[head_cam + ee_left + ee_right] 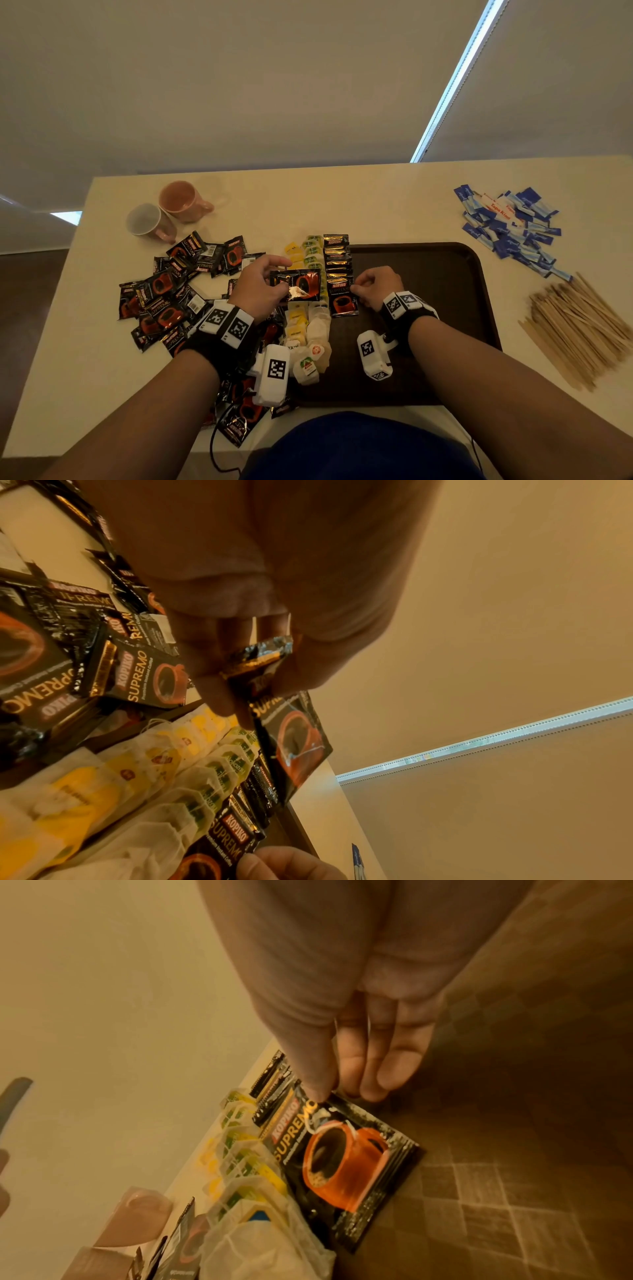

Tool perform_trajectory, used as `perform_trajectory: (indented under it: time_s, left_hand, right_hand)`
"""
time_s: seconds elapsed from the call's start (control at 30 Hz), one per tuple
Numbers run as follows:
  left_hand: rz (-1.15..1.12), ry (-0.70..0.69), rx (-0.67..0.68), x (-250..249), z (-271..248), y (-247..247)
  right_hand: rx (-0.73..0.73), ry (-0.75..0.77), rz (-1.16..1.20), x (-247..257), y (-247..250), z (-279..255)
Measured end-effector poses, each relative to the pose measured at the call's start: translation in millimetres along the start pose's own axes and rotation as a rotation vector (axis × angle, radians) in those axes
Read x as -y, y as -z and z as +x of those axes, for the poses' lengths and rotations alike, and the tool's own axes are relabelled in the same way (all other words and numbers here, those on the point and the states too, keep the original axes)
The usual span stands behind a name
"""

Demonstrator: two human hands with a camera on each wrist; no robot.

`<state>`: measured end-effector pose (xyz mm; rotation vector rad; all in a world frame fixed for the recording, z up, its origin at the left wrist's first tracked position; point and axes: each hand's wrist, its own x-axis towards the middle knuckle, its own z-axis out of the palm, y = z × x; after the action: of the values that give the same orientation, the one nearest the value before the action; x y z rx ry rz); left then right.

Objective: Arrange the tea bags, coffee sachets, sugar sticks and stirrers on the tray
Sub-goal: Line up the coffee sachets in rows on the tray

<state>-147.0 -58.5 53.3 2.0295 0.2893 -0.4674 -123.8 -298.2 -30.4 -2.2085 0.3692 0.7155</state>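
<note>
Kopiko sachet (pixel 297 285) pinched in the left hand (pixel 259 287), held up over the tea bags (pixel 308 329) on the tray (pixel 445 274). Right hand (pixel 378 287) pinches the front sachet (pixel 342 297) of the tray's coffee row. Loose sachets (pixel 164 301) lie left of the tray, sugar sticks (pixel 510 226) and stirrers (pixel 579 325) to its right.

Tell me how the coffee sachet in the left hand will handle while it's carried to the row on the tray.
The coffee sachet probably flexes: the left hand pinches its crinkled foil end and the rest hangs free. Its glossy film may slip in a light pinch. It looks flat and thin, so likely light, and should lie flat on the row of sachets on the tray.
</note>
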Motion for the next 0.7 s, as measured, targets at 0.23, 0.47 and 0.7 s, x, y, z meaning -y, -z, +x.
perform_trajectory:
  time_s: [0.23, 0.47, 0.7]
  left_hand:
    - [-0.037, -0.013, 0.004, -0.9, -0.3, -0.8]
    - [-0.028, 0.022, 0.016, -3.1, -3.2, -1.3]
    - [-0.022, 0.005, -0.01, -3.5, -3.5, 0.6]
  right_hand:
    - [0.045, -0.048, -0.03, -3.9, -2.7, -4.1]
    - [0.033, -0.06, -0.017, -3.5, -4.6, -3.6]
    - [0.041, -0.039, -0.043, -4.5, -1.5, -4.2]
